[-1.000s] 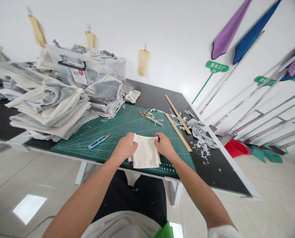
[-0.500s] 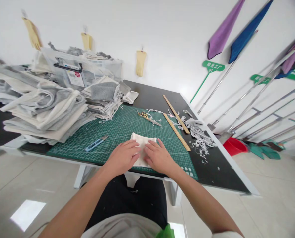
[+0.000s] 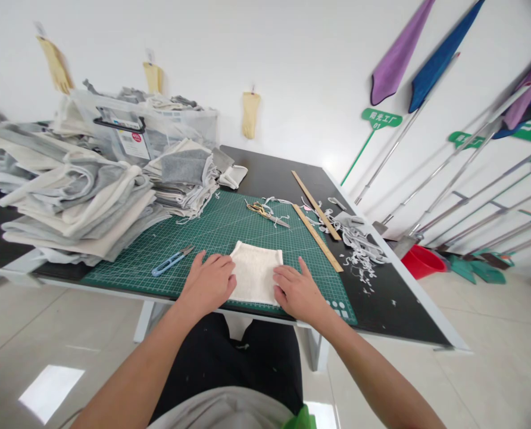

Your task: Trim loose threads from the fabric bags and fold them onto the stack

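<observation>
A cream cloth piece (image 3: 256,273) lies flat on the green cutting mat (image 3: 223,223) near the front edge. My left hand (image 3: 209,281) rests at the cloth's left edge, fingers spread and holding nothing. At the right edge of the cloth is my right hand (image 3: 299,291), its fingertips touching the fabric and its thumb apart. Blue-handled snips (image 3: 172,261) lie left of my left hand. Beyond the cloth are gold-handled scissors (image 3: 268,213), with white scraps around them.
Two wooden rulers (image 3: 318,238) (image 3: 315,204) lie to the right, beside a heap of grey scraps (image 3: 361,241). Tall stacks of folded fabric (image 3: 82,202) and a clear plastic bin (image 3: 167,128) occupy the left. Gloves hang on the wall.
Both hands have moved apart, from the middle of the cloth out to its left and right edges. More of the cloth's surface now shows between them.
</observation>
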Available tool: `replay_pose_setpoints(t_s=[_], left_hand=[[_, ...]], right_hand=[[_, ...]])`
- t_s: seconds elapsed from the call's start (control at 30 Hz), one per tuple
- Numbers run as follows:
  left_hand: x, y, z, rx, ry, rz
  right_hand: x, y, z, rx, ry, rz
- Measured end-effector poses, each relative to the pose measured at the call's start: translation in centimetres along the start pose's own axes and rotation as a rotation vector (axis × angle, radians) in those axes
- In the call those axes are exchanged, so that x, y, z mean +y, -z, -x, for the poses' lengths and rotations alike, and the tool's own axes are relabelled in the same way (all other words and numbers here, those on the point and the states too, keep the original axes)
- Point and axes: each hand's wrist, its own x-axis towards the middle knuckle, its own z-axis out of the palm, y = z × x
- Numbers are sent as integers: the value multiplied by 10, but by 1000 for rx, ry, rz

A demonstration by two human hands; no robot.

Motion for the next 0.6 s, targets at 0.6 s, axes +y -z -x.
replay_pose_setpoints(t_s=[0.6], left_hand=[[1,-11,-3,16,115,-26]], right_hand=[[7,-5,-6,-46,-135,106]])
